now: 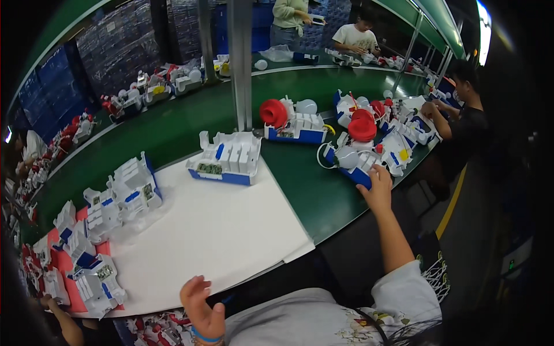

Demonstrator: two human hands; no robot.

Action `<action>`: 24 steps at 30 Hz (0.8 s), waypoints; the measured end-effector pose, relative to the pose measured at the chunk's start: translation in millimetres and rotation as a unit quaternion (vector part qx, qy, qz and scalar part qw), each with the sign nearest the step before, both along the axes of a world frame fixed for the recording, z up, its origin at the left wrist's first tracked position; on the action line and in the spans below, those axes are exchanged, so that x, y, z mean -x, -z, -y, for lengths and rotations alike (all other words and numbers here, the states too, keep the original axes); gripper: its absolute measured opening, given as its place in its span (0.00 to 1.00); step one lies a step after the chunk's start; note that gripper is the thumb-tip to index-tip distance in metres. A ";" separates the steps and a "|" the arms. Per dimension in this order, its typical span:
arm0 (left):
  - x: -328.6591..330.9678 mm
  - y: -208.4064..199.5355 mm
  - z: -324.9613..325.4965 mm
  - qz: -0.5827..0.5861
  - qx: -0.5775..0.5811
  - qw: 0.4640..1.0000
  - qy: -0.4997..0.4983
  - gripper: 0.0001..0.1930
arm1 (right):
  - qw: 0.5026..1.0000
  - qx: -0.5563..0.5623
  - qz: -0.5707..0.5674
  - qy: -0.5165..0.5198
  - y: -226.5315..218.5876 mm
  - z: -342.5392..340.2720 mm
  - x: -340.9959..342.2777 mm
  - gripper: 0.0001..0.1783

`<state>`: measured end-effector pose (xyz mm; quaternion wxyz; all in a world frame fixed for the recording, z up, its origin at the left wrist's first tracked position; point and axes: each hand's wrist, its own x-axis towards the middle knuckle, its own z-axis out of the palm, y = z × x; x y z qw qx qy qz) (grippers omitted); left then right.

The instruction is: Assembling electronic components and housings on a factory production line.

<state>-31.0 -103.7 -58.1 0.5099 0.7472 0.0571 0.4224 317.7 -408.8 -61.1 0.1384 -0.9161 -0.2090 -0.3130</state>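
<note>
Dim workshop space surrounds a green counter (323,203), partly covered by a large white sheet (213,230). On the bare green part, right of the sheet, lies a blue-and-white plastic housing (356,175) with a round white bulb (346,157). The right hand (378,187) is at its near end; whether that grip has closed on it, I cannot tell. The left hand (202,308), fingers loosely parted, holds nothing near the sheet's front edge.
</note>
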 end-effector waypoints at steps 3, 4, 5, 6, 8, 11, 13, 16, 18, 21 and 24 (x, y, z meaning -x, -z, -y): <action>-27.7 -14.3 11.8 -0.071 -0.042 0.995 0.049 0.13 | 0.998 -0.054 0.006 -0.041 5.5 10.6 3.5 0.22; -31.0 -20.5 13.6 -0.094 -0.055 0.993 0.044 0.13 | 0.995 -0.073 -0.010 -0.068 11.7 4.6 5.4 0.22; -37.2 -24.0 13.6 -0.103 -0.060 0.992 0.034 0.13 | 0.987 -0.110 -0.024 -0.113 17.3 1.8 4.9 0.21; -43.4 -27.7 12.6 -0.118 -0.072 0.988 0.062 0.13 | 0.987 -0.112 -0.028 -0.114 13.2 4.0 11.7 0.21; -58.4 -30.9 12.8 -0.140 -0.088 0.982 0.091 0.13 | 0.981 -0.108 -0.065 -0.148 4.2 9.5 28.9 0.20; -78.8 -31.2 12.8 -0.148 -0.100 0.976 0.122 0.14 | 0.971 -0.116 -0.100 -0.181 -4.4 12.0 55.7 0.19; -89.6 -34.0 13.9 -0.140 -0.104 0.976 0.131 0.16 | 0.959 -0.109 -0.135 -0.223 -13.4 8.9 72.0 0.18; -100.0 -42.5 10.8 -0.132 -0.118 0.976 0.126 0.18 | 0.944 -0.069 -0.136 -0.292 -21.0 -8.1 91.3 0.17; -100.2 -50.4 2.9 -0.130 -0.144 0.973 0.126 0.20 | 0.923 -0.065 -0.157 -0.345 -24.3 -25.6 103.2 0.17; -96.0 -62.5 -7.8 -0.145 -0.141 0.974 0.106 0.27 | 0.892 -0.060 -0.156 -0.419 -19.5 -64.4 121.1 0.17; -86.8 -85.9 -17.1 -0.179 -0.187 0.965 0.040 0.31 | 0.857 -0.053 -0.144 -0.491 -15.2 -108.6 138.4 0.17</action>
